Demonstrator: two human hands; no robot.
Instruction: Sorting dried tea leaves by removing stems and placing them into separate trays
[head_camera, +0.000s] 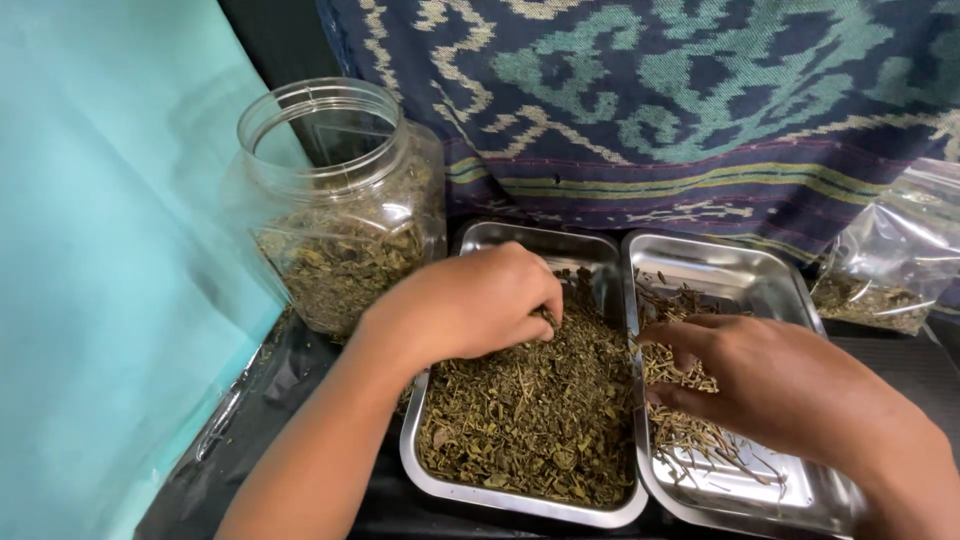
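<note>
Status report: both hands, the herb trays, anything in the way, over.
Left hand pinching dried herbs in left tray. Right hand over stems in right tray. Nothing blocking; open jar stands left.

2 bare forearms reach in from the bottom edge, with no sleeve, glove, ring or watch showing on them. The left hand and the right hand both have short, plain nails.

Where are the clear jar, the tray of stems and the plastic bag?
clear jar (335, 200), head view, on its front wall.
tray of stems (745, 270), head view, on its bare far floor.
plastic bag (900, 250), head view, on its clear front.
</note>
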